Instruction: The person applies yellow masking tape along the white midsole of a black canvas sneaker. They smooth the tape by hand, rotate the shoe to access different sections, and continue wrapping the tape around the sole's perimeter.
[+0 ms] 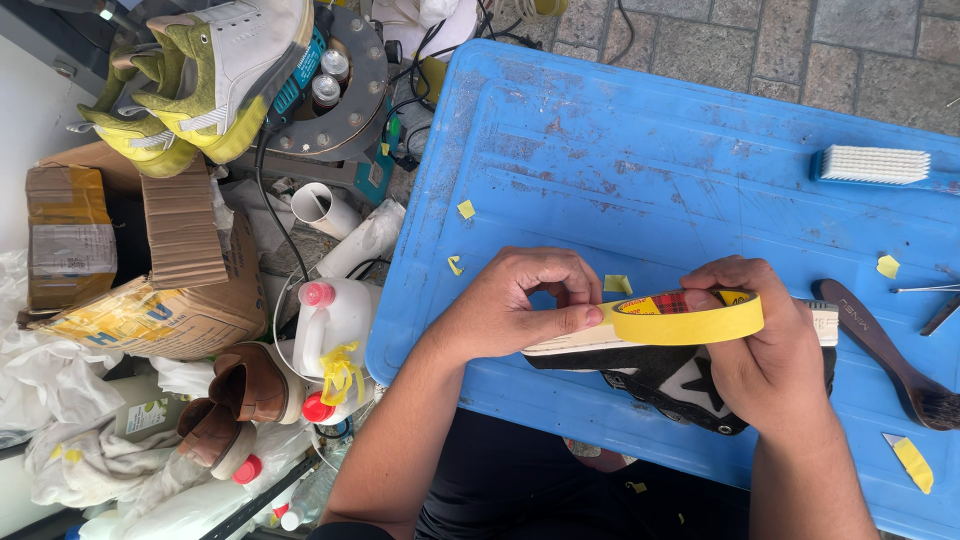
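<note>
1. While your right hand (pixel 770 360) cradles the black sneaker (pixel 680 380) from below and outside, its fingers also close on the roll of yellow masking tape (pixel 690 318), with the thumb hooked into the roll's core.
2. Your left hand (pixel 510 305) is shut on the free end of the tape; thumb and forefinger pinch and press it against the cream sole edge (pixel 570 343) of the sneaker.
3. The sneaker lies on its side between your hands, held just above the near edge of the blue plastic lid (pixel 600 150). Its long axis runs left to right across your view, sole edge uppermost. Your hands hide both ends, so you cannot tell which way the toe points.
4. Judging by what shows, the taping is at an early stage: only a short strip sits on the sole edge between your hands, and the rest that shows looks bare.
5. Small yellow tape scraps (pixel 466 209) dot the lid. A white-bristled brush (pixel 872 165) lies at the far right, and a dark wooden-handled brush (pixel 885 350) just beyond your right hand.
6. Left of the lid sit brown shoes (pixel 245 385), white jugs (pixel 330 325) and a cardboard box (pixel 150 300).
</note>
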### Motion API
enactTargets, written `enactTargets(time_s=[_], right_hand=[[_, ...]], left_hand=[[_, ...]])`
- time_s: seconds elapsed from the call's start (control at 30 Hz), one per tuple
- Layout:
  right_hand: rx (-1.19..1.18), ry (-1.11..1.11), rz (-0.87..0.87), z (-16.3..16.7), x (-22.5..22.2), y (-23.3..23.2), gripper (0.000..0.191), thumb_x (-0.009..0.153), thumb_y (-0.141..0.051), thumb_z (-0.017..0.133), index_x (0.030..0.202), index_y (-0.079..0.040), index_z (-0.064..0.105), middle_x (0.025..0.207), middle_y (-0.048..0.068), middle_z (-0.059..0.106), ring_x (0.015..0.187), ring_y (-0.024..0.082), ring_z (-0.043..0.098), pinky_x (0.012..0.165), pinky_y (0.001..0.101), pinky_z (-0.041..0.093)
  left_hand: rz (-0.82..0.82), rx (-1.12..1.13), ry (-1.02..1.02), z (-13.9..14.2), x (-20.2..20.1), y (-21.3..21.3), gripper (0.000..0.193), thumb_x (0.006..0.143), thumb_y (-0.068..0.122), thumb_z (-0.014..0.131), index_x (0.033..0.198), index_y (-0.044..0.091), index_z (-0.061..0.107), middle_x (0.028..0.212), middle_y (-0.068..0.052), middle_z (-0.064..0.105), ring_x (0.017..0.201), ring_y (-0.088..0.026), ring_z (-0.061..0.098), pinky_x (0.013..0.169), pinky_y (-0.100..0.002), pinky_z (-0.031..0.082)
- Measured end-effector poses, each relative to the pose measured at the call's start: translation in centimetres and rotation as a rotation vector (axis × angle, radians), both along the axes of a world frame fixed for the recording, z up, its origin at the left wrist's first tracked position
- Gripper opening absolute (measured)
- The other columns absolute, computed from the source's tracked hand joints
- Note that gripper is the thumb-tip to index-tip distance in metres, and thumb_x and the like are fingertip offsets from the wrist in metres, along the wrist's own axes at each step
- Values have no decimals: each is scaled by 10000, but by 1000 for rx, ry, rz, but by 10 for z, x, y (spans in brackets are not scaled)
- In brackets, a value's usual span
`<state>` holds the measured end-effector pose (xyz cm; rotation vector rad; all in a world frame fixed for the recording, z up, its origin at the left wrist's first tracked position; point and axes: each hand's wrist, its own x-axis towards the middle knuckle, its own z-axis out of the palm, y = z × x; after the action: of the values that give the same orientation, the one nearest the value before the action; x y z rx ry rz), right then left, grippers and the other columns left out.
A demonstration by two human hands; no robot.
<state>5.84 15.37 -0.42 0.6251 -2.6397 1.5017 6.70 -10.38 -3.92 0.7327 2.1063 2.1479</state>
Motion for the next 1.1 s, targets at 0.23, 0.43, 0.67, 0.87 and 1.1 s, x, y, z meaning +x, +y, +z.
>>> enactTargets(time_s=[0.23, 0.43, 0.67, 0.87, 1.1], right_hand=[[-23, 24, 11, 0, 0, 1, 75, 1015, -11, 615, 1073, -7, 568, 1034, 125, 723, 872, 138, 703, 726, 255, 547], [-17, 36, 17, -2, -2, 2, 75, 1016, -4, 611, 1076, 0, 566, 1061, 125, 722, 880, 139, 703, 733, 256, 548], [6, 24, -1, -7, 1, 1, 86, 1015, -14, 623, 1084, 8, 575, 1031, 126, 721, 822, 130, 676, 696, 253, 523], [-6, 36, 30, -5, 0, 3, 85, 1022, -21, 611, 1082, 12, 560, 1030, 117, 723, 832, 117, 689, 710, 244, 535], [-45, 28, 38, -4, 0, 2, 78, 1018, -13, 605, 1082, 3, 562, 1054, 123, 714, 867, 133, 688, 729, 256, 540]], left_hand=[[13, -11, 34, 0, -1, 0, 181, 937, 141, 790, 855, 62, 649, 911, -37, 736, 859, -118, 700, 811, -287, 576], [10, -9, 12, 1, -2, 0, 174, 927, 143, 795, 851, 61, 661, 904, -39, 742, 847, -115, 700, 798, -284, 574], [25, -9, -9, 0, 3, 0, 195, 927, 133, 793, 830, 63, 638, 905, -40, 738, 834, -111, 696, 780, -272, 570], [18, -39, -10, 3, 3, 0, 185, 917, 122, 789, 829, 62, 639, 893, -40, 728, 836, -112, 693, 791, -279, 576], [-10, -31, -10, 3, 2, -1, 215, 916, 118, 791, 819, 60, 608, 886, -35, 704, 835, -107, 669, 800, -280, 569]])
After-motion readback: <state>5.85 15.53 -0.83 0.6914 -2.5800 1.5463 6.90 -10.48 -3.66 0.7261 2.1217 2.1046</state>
